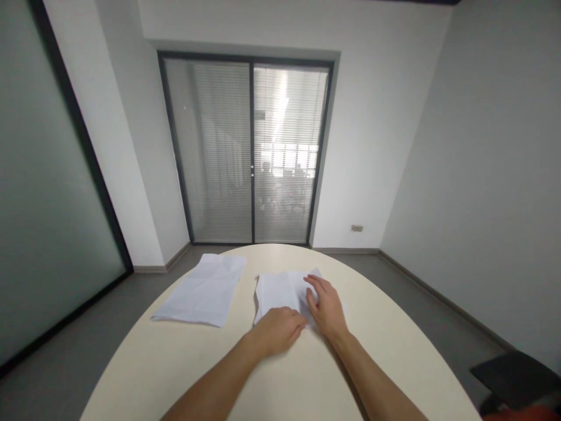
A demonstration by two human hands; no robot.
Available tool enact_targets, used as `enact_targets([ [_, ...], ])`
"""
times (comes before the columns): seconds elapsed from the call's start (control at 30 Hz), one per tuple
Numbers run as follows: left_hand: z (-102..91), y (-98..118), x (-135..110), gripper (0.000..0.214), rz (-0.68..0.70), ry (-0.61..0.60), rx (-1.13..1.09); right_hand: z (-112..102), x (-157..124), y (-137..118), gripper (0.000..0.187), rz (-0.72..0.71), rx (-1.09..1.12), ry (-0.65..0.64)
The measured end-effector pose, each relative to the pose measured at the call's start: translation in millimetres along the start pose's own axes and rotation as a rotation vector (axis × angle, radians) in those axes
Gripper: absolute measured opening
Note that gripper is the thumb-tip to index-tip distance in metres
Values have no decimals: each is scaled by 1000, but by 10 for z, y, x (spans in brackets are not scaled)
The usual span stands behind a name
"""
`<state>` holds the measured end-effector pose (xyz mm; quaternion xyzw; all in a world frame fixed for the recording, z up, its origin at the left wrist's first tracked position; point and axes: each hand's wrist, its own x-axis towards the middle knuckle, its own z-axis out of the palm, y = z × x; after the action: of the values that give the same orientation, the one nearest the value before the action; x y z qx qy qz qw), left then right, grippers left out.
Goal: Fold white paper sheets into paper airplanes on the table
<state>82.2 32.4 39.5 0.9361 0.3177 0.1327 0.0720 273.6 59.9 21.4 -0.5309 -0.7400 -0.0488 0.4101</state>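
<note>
Paper (pixel 276 289) lies on the tabletop (pixel 175 362), toward its far half, under both my hands. Left hand (pixel 283 328): fingers curled down at the paper's near edge; can't tell whether they pinch it or just press. Right hand (pixel 325 301): over the paper's right part, thumb and fingers apart, nothing clamped. Can't tell if its fingertips touch.

Paper's left edge looks wavy and a bit raised, shadow along it. Other paper (pixel 204 289) lies off to the left, near the tabletop's left edge, apart from both hands.

To do this well I'd make the left hand the anchor: light, flat pressure at the near edge, pads not nails. Right hand does the moving, small strokes outward from the anchor, so slack runs to the free edge instead of wrinkling. Thin sheet probably slides or buckles if I push both hands together. I'd shift one hand only when the other has it. Watch that left edge too: no hand on it, so it could skew.
</note>
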Motion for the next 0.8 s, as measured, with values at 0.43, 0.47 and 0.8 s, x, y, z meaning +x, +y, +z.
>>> enact_targets([
  [0.43,245,-244,-70,71,-586,54,119,82,-126,-66,69,324,-312,-580],
  [0.47,203,-214,-69,68,-570,67,134,48,-112,-105,67,327,-318,-584],
  [0.8,356,-236,-129,61,-487,53,90,65,-196,-357,56,153,-222,-614],
])
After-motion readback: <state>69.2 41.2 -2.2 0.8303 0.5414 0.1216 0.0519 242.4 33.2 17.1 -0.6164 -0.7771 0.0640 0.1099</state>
